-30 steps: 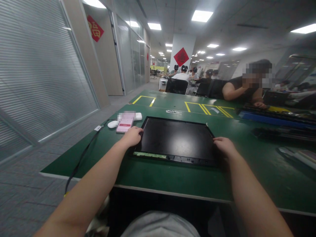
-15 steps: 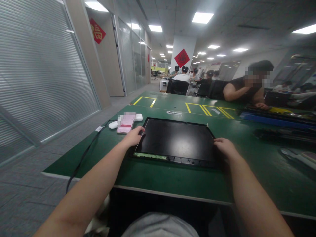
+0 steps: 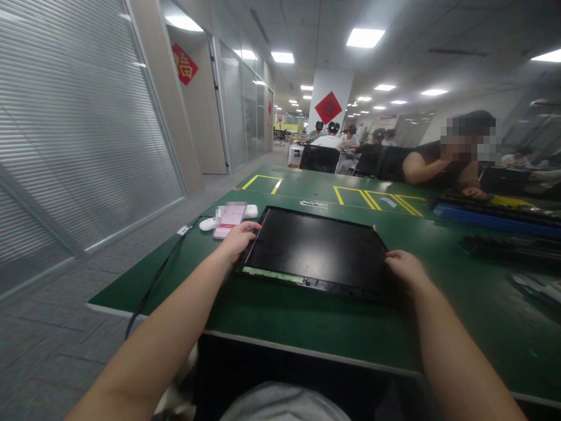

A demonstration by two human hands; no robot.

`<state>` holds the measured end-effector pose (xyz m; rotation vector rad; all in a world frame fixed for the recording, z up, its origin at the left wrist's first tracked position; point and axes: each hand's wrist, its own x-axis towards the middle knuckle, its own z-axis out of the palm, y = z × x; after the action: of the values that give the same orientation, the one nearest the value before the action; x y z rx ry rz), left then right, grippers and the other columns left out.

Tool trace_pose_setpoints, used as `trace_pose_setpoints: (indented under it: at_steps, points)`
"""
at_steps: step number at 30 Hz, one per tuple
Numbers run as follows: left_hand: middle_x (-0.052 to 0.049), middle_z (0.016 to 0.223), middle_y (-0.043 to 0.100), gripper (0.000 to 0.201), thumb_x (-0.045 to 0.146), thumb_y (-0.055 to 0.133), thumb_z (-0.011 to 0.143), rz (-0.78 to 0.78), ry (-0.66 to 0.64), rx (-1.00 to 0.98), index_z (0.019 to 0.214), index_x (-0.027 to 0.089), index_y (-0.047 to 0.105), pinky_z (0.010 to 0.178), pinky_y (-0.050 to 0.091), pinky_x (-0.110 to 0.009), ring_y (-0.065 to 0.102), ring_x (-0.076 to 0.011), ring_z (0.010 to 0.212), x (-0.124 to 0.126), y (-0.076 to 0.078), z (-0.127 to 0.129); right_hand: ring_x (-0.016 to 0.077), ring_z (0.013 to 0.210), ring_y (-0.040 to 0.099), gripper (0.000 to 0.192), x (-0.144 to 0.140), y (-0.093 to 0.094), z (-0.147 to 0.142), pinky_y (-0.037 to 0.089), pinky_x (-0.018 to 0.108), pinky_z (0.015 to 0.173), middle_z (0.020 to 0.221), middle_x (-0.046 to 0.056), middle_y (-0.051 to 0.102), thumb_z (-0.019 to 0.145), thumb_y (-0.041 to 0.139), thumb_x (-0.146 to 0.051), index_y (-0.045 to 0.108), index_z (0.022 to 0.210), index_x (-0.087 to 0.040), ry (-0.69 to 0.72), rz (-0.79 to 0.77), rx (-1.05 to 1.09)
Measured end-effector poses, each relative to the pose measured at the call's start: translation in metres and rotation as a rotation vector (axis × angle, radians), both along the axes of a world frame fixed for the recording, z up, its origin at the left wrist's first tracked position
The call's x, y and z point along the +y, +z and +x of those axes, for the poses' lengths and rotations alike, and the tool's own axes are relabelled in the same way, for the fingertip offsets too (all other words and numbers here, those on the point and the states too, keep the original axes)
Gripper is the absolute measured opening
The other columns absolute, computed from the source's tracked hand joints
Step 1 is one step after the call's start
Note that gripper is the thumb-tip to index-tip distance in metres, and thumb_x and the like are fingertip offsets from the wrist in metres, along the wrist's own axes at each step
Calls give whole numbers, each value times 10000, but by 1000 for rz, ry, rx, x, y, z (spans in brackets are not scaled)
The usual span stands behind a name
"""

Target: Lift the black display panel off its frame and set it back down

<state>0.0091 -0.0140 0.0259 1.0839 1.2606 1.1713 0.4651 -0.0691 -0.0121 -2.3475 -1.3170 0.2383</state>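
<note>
Two hands on the black screen panel (image 3: 318, 248) lying flat on the green table (image 3: 307, 321), left hand (image 3: 239, 238) curled at its left edge, right hand (image 3: 405, 269) gripping its right edge; panel not lifted yet, phone (image 3: 228, 220) just left of panel.

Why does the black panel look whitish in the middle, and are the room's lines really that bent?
Head view: ceiling lights glare off the glossy black display panel held between left hand and right hand; the wide lens bows the blinds and green table edge; the far right blurs.
</note>
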Motion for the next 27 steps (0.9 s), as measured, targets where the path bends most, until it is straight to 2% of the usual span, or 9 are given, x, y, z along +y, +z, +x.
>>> trace_pose_setpoints:
  at_steps: [3,5,9,13,16,19,27]
  points:
    - [3,660,685,348,-58,560,678,-37,34,-64,919,164,677,462,500,-213,639,-147,518,3,-1,1,270,988,686,332,-1,2,-1,530,328,813,1084,126,736,757,593,-241,767,1032,-173,11,-29,-1]
    - [-7,665,693,382,-41,573,726,-83,37,-128,1042,150,673,452,506,-218,635,-145,497,4,-1,1,275,997,684,341,0,3,0,530,337,823,1094,126,735,763,588,-245,763,1046,-171,8,-43,7]
    - [-39,663,707,520,16,627,812,-180,-7,-221,1317,132,577,482,552,-268,664,-177,505,2,1,2,277,989,688,351,1,2,1,535,344,812,1108,124,734,767,587,-256,755,1063,-170,1,-51,24]
    - [-66,718,740,662,3,656,812,-215,-57,-221,1437,149,493,525,589,-304,702,-206,547,-1,3,2,276,993,686,331,2,0,2,532,346,826,1101,123,736,773,584,-261,756,1042,-172,14,-36,17]
    - [-66,704,742,632,-20,608,826,-242,-91,-221,1431,129,505,528,595,-305,709,-211,546,-1,3,1,282,980,687,313,2,-1,2,533,357,823,1088,125,740,765,593,-256,761,1018,-179,7,-29,3]
    - [-66,711,749,569,-27,592,816,-256,-136,-227,1363,131,578,535,598,-305,711,-210,543,-1,2,0,281,978,688,302,2,-2,3,532,360,830,1082,122,742,767,595,-253,760,1010,-183,10,-23,6]
    - [-67,749,764,474,36,725,722,-197,-162,-228,1178,164,702,527,584,-316,712,-222,553,7,-9,-6,283,998,687,303,2,-3,3,528,344,832,1086,113,742,752,610,-246,761,1006,-182,15,-9,13]
